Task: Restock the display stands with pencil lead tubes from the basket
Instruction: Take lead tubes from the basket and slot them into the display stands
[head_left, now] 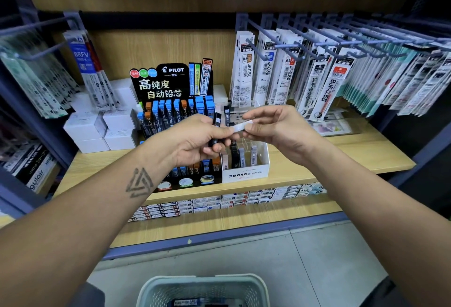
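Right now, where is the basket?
In the head view, the basket sits on the floor at the bottom centre, below the wooden shelf and between the person's forearms.

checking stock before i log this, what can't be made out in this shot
Head view only:
- Basket: cut off by the bottom edge, so its contents cannot be counted.
- Dark tubes in the left hand: fingers cover them; number unclear.
- White tube pinched by the right hand: motion blur hides its label.
- Pilot stand lower rows: the left hand and wrist hide them.
- MONO stand rear slots: both hands cover them.
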A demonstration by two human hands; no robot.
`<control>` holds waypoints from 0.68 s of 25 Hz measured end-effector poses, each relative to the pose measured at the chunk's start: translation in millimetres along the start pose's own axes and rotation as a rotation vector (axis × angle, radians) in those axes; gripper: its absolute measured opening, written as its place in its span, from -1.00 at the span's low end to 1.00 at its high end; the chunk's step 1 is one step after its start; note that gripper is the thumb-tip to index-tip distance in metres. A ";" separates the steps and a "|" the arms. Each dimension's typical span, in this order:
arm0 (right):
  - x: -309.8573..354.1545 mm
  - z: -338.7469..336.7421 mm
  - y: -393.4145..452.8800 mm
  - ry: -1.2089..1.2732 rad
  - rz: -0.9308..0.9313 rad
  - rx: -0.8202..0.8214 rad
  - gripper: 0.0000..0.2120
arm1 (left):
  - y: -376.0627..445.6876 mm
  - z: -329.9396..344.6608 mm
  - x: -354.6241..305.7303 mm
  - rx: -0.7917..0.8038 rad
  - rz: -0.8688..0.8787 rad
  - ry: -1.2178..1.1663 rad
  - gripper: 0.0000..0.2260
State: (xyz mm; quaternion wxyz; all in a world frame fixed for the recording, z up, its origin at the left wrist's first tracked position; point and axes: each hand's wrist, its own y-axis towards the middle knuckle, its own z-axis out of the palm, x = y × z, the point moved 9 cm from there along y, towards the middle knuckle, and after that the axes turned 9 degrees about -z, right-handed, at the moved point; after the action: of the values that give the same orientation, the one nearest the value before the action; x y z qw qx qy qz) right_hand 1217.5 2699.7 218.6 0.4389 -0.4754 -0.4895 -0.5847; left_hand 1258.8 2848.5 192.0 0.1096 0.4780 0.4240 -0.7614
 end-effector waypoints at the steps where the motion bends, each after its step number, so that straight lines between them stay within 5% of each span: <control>1: 3.9 1.9 0.6 0.005 -0.031 0.029 -0.69 | -0.4 2.2 -0.2 0.023 -0.010 -0.035 -0.75; 5: 26.1 1.4 8.0 0.036 -0.173 0.052 -0.68 | -4.2 19.1 -4.1 0.127 -0.034 -0.152 -0.78; 7: 31.5 -9.3 15.5 -0.018 -0.197 -0.032 -0.72 | -2.8 14.5 -8.1 0.038 -0.017 -0.104 -0.74; 11: 24.2 -45.0 32.0 -0.486 -0.194 -0.278 -0.84 | -1.4 -4.6 -14.6 -0.120 0.031 -0.072 -0.75; 17: -1.0 -31.7 45.7 -0.940 -0.273 -0.205 -0.86 | -12.3 1.0 -27.4 0.008 0.101 -0.098 -0.45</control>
State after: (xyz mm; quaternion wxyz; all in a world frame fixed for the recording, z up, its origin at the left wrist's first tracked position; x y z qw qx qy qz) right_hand 1258.4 2662.1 222.5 0.0414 -0.6599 -0.6318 -0.4045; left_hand 1265.4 2848.9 221.3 0.1664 0.4615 0.3906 -0.7790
